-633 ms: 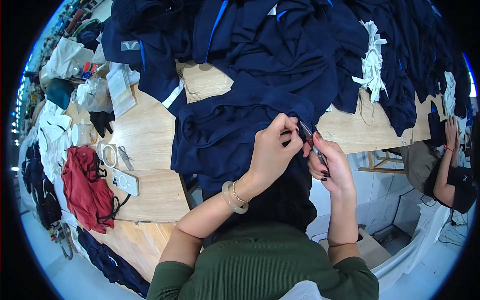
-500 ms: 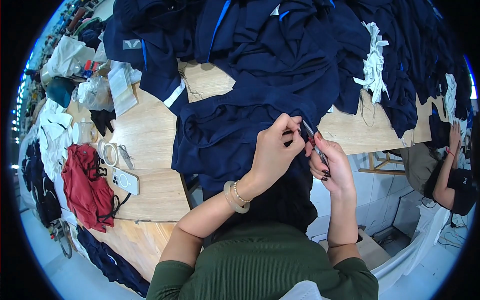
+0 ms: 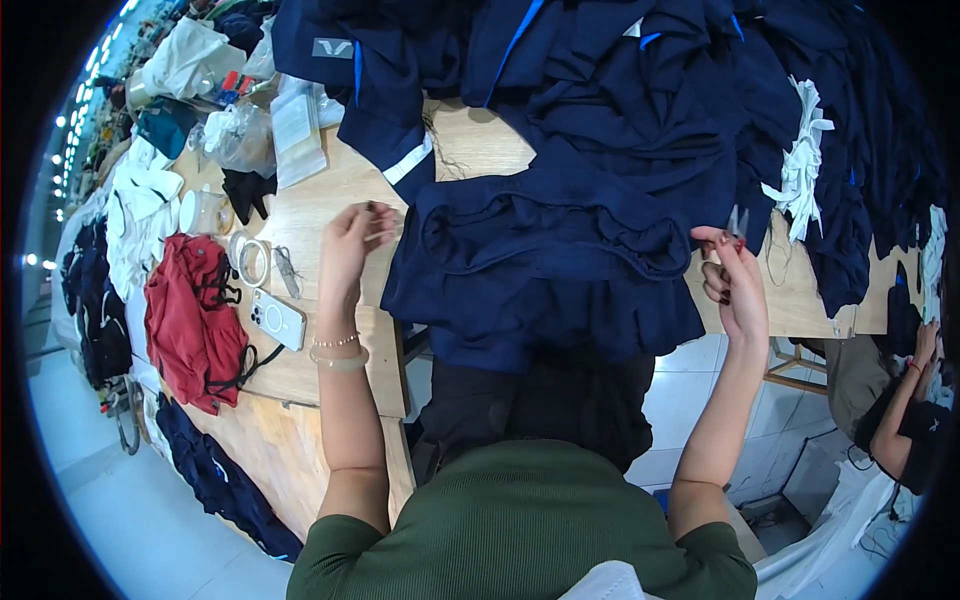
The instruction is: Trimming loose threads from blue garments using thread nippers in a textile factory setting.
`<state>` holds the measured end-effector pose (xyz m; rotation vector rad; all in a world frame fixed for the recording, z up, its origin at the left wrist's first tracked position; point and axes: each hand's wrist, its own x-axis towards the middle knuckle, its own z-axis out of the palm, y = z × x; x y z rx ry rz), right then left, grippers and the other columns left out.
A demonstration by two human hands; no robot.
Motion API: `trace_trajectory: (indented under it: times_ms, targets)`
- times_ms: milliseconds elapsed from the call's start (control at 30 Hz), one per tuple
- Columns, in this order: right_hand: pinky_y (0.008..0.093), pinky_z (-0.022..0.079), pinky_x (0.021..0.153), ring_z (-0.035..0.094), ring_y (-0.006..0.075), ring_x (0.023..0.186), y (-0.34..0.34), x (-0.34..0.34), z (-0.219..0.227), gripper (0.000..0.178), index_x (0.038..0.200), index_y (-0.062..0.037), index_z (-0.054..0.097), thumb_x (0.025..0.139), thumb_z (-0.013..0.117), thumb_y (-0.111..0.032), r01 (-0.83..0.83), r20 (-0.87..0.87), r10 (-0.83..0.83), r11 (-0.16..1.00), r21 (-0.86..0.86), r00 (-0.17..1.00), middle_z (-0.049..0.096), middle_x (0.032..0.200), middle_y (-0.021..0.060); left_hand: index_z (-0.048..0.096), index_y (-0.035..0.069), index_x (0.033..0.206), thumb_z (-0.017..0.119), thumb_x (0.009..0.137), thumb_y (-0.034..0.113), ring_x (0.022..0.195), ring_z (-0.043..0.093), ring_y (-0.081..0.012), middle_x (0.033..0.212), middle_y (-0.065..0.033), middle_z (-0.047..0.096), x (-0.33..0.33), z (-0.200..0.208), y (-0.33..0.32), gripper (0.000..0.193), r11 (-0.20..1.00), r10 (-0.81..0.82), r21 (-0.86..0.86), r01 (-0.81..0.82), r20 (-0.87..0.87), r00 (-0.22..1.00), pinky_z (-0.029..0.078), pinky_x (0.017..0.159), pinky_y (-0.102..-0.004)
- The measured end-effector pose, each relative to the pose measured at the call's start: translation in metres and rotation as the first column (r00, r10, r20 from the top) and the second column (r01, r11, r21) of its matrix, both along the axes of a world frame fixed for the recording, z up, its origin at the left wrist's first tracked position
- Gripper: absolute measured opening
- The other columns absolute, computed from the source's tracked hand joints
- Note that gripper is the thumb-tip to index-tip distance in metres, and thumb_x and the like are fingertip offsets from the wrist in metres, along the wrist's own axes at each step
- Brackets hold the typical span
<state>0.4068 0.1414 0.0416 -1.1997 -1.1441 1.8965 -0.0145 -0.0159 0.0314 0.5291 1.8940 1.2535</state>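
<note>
Trimming seemed the step: the right hand (image 3: 738, 275) gripped small snips (image 3: 739, 217), the half-curled left hand (image 3: 352, 238)'s hold was unclear, and any cut required steadying the navy garment (image 3: 545, 305).

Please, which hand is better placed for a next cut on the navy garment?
Probably the right hand: it holds small scissors near the navy garment, while no cutting tool shows in the left hand.

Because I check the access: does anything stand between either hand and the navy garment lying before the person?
Nothing visible does. Between the left hand and the navy garment shows only wooden tabletop; the right hand, holding thread snips, is near the garment's right end.
</note>
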Motion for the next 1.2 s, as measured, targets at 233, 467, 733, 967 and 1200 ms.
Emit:
trace_trajectory:
  times_ms: [233,467,733,967,1200]
  targets:
    - [0.0169,0.024,0.045,0.032,0.0015,0.049,0.007,-0.016,-0.007,0.021,0.102,-0.0053,0.055,0.089,0.068,-0.016,-0.151,-0.269,0.112,0.98,-0.13,0.957,0.046,0.07,-0.0053,0.062,-0.002,0.111,0.059,0.095,0.015,0.089,0.062,-0.0091,0.101,-0.0043,0.065,0.018,-0.018,0.007,0.023,0.983,-0.183,0.057,0.174,0.287,0.94,0.051,0.078,-0.0217]
    - [0.0186,0.027,0.046,0.036,0.0022,0.048,0.018,-0.022,0.014,0.031,0.113,-0.007,0.056,0.085,0.069,-0.011,0.031,-0.118,-0.042,0.995,-0.096,0.992,0.052,0.073,-0.0061,0.055,0.0,0.118,0.06,0.093,0.011,0.088,0.063,-0.0099,0.101,-0.0037,0.066,0.018,0.003,0.012,0.028,0.906,-0.422,0.25,0.342,0.441,0.792,0.051,0.08,-0.0228]
    - [0.0203,0.022,0.045,0.032,0.003,0.049,0.073,0.011,0.05,0.022,0.114,-0.0086,0.062,0.099,0.046,-0.016,0.464,-0.589,-0.435,0.879,-0.112,0.682,0.051,0.073,-0.0054,0.054,-0.012,0.113,0.047,0.092,0.0,0.096,0.065,-0.0235,0.111,-0.0186,0.064,-0.044,0.073,0.022,0.026,0.604,-0.569,0.759,-0.244,0.625,0.535,0.053,0.093,-0.0341]
    - [0.0223,0.028,0.044,0.037,0.0063,0.047,0.074,0.005,0.042,0.012,0.101,-0.0151,0.066,0.094,0.057,-0.017,0.248,-0.725,-0.24,0.964,-0.098,0.645,0.055,0.068,-0.005,0.059,-0.003,0.117,0.051,0.093,0.007,0.095,0.066,-0.0249,0.107,-0.0158,0.066,-0.029,0.055,0.031,0.027,0.647,-0.405,0.646,-0.406,0.742,0.534,0.051,0.092,-0.0374]
    - [0.0423,0.048,0.095,0.065,0.0248,0.101,0.057,0.033,0.049,0.022,0.102,-0.0048,0.068,0.091,0.058,-0.02,0.298,-0.742,-0.332,0.936,-0.186,0.582,0.07,0.105,0.0107,0.061,0.001,0.114,0.054,0.091,0.007,0.099,0.063,-0.0277,0.106,-0.015,0.066,-0.058,0.029,0.0,0.025,0.661,-0.2,0.573,-0.485,0.757,0.622,0.048,0.094,-0.0417]
